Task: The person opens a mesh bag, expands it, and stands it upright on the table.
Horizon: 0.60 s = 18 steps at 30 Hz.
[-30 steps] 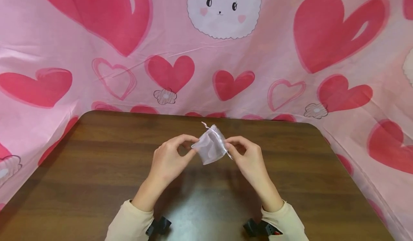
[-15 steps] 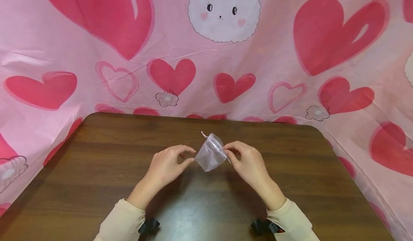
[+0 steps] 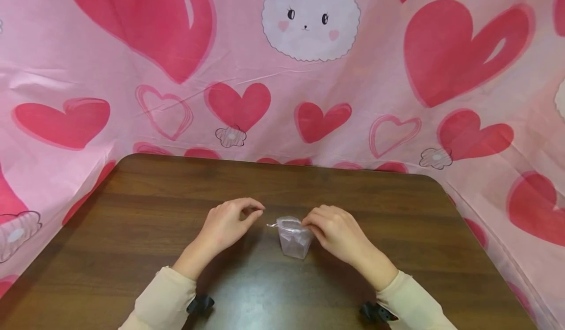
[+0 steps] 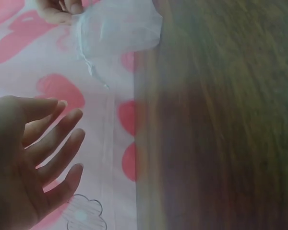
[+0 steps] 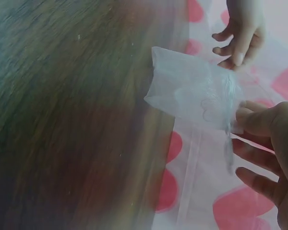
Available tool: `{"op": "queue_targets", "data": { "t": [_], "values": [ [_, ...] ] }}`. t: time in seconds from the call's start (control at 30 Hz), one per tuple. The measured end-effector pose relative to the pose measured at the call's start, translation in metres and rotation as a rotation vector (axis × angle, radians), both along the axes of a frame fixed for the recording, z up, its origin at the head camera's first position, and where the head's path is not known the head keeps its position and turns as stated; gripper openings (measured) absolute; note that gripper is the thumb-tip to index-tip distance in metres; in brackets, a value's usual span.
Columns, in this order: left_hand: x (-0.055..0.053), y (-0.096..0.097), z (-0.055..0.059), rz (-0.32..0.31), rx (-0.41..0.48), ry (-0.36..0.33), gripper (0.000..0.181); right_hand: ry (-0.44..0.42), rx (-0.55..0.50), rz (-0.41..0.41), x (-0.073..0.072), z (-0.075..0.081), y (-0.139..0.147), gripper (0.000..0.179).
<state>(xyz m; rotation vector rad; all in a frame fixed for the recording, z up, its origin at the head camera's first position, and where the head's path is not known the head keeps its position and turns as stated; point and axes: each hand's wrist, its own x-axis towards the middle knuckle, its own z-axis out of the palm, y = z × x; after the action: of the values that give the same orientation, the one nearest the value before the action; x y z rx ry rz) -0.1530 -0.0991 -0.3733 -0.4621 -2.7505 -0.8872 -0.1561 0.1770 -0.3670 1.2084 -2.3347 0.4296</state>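
Note:
A small sheer white drawstring pouch (image 3: 295, 242) hangs mouth upward over the table in the head view. My right hand (image 3: 334, 228) pinches it at the gathered top edge, thumb against fingers, as the right wrist view shows on the pouch (image 5: 189, 86). A loose drawstring end sticks out on its left side. My left hand (image 3: 230, 221) is held to the left of the pouch, apart from it. In the left wrist view the left hand (image 4: 38, 153) has its fingers loosely bent with nothing between them.
The brown wooden table (image 3: 145, 232) has rounded far corners. Behind it hangs a pink cloth (image 3: 247, 40) printed with hearts and a white animal face. Black wrist devices (image 3: 200, 304) sit at both sleeves.
My left hand has let go of the pouch and drawn slightly away. The right hand has brought the pouch lower and nearer, turning it from tilted to nearly upright.

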Motion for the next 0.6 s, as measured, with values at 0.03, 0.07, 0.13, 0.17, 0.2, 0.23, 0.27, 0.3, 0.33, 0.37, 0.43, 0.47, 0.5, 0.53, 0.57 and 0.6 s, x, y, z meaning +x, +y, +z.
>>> {"op": "queue_targets", "data": {
  "t": [0.03,0.07,0.13,0.17,0.2,0.23,0.27,0.3,0.33,0.37,0.43,0.47,0.5,0.53,0.57,0.6],
  "values": [
    [-0.001,0.001,0.000,-0.008,0.005,-0.014,0.009,-0.002,0.008,0.009,0.000,0.000,0.001,0.021],
    [-0.001,0.003,0.001,-0.016,0.009,-0.027,0.009,-0.004,0.013,0.015,0.000,-0.001,0.002,0.020],
    [-0.002,0.007,0.002,-0.036,0.014,-0.053,0.008,-0.009,0.019,0.024,0.001,-0.001,0.003,0.020],
    [-0.003,0.009,0.003,-0.046,0.015,-0.066,0.008,-0.010,0.021,0.025,0.001,-0.002,0.003,0.020],
    [-0.004,0.011,0.004,-0.058,0.013,-0.077,0.008,-0.012,0.021,0.026,0.002,-0.002,0.003,0.020],
    [-0.005,0.013,0.005,-0.071,0.009,-0.086,0.009,-0.014,0.020,0.025,0.002,-0.002,0.003,0.021],
    [-0.006,0.016,0.006,-0.083,0.001,-0.092,0.009,-0.017,0.020,0.022,0.002,-0.002,0.003,0.020],
    [-0.007,0.018,0.008,-0.095,-0.008,-0.099,0.009,-0.019,0.019,0.021,0.002,-0.002,0.003,0.020],
    [-0.008,0.020,0.009,-0.104,-0.015,-0.108,0.010,-0.022,0.019,0.019,0.002,-0.003,0.003,0.020],
    [-0.010,0.023,0.011,-0.114,-0.024,-0.114,0.011,-0.025,0.018,0.018,0.001,-0.003,0.003,0.020],
    [-0.013,0.027,0.014,-0.133,-0.045,-0.130,0.013,-0.034,0.016,0.016,0.000,-0.003,0.003,0.020],
    [-0.015,0.029,0.015,-0.142,-0.057,-0.137,0.014,-0.037,0.013,0.018,0.000,-0.003,0.003,0.020],
    [-0.016,0.031,0.016,-0.151,-0.069,-0.143,0.015,-0.043,0.011,0.020,-0.001,-0.003,0.002,0.020],
    [-0.018,0.032,0.018,-0.160,-0.079,-0.150,0.015,-0.050,0.008,0.020,-0.001,-0.002,0.002,0.021],
    [-0.019,0.034,0.019,-0.172,-0.088,-0.158,0.015,-0.057,0.006,0.015,-0.001,-0.001,0.002,0.020],
    [-0.020,0.034,0.020,-0.182,-0.097,-0.163,0.015,-0.067,0.004,0.008,-0.001,0.000,0.001,0.020]
  ]
}}
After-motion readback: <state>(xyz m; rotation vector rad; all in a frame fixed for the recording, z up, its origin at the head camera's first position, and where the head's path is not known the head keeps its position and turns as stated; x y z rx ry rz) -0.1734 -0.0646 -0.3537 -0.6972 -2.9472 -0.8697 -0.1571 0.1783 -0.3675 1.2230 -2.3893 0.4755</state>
